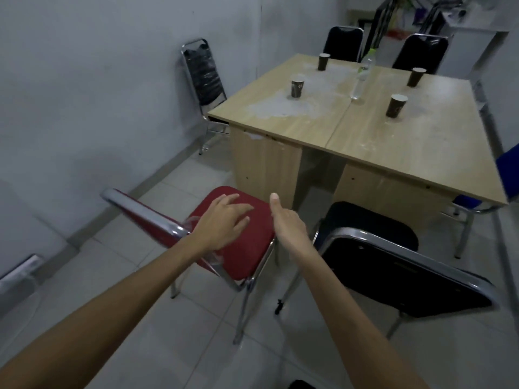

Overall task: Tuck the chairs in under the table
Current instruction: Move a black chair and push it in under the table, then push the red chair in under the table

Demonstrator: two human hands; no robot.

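Observation:
A red padded chair point(247, 256) with a chrome frame stands in front of the wooden table point(393, 141), turned at an angle, its backrest toward the left. My left hand point(224, 223) hovers open over its seat, fingers spread. My right hand point(289, 226) is open with the thumb up, just past the seat's right edge. A black chair point(373, 228) stands right of it, its seat front near the table's panel. Two black chairs point(341, 43) point(421, 53) sit at the far side. A blue chair point(508, 169) is at the right edge.
Another black chair point(203, 73) stands by the wall left of the table. Several dark paper cups point(297, 85) and a clear plastic bottle point(362, 75) are on the tabletop. Grey tiled floor lies around me. Clutter and a white desk fill the far right corner.

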